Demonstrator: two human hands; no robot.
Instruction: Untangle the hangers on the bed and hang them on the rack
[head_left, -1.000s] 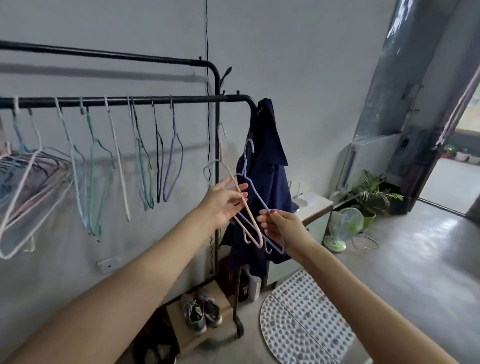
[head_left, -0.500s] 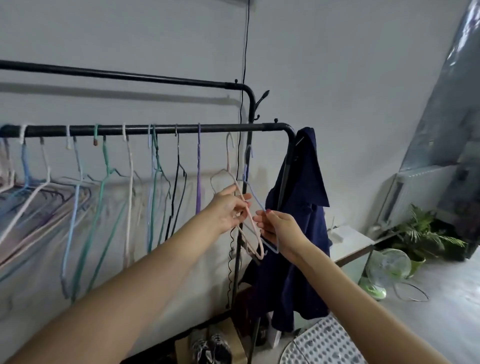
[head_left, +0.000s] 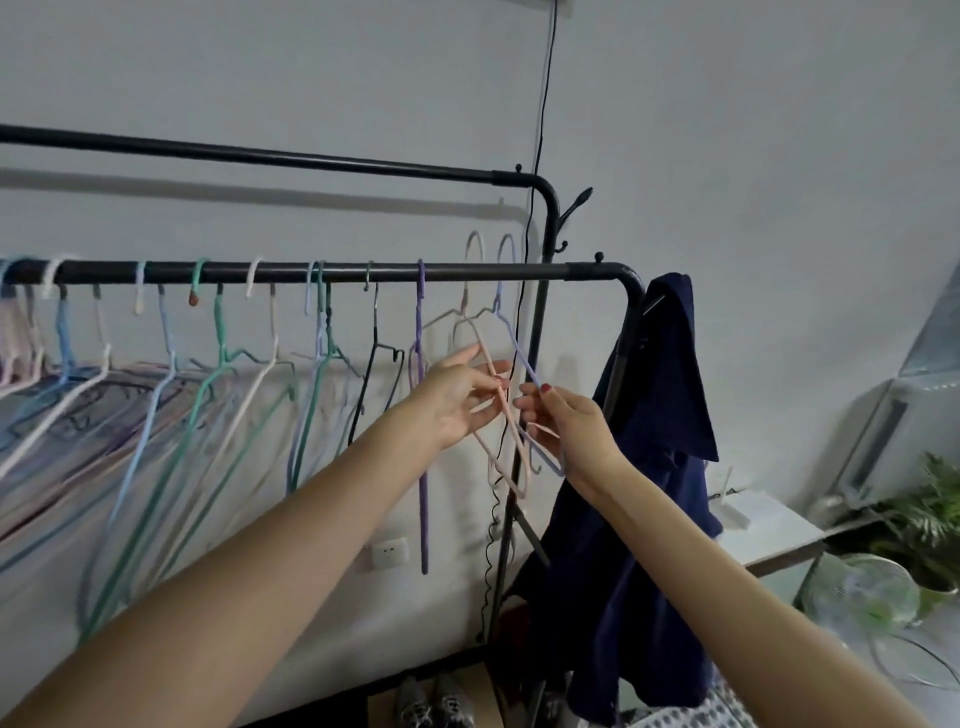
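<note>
Rack rail (head_left: 337, 271) now level with raised hooks; left hand (head_left: 457, 395) pinches pink hanger (head_left: 511, 457), right hand (head_left: 569, 421) pinches lilac hanger (head_left: 524, 364), nearly hung.

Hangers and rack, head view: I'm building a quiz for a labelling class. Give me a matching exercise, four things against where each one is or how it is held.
Things:
1. pink hanger
2. lavender hanger
3. purple hanger
4. navy garment

Places or states:
A. draped at the rack's right end
B. pinched by the left hand
C. hanging free on the front rail
D. held by the right hand

Pairs: 1-B, 2-D, 3-C, 4-A
</note>
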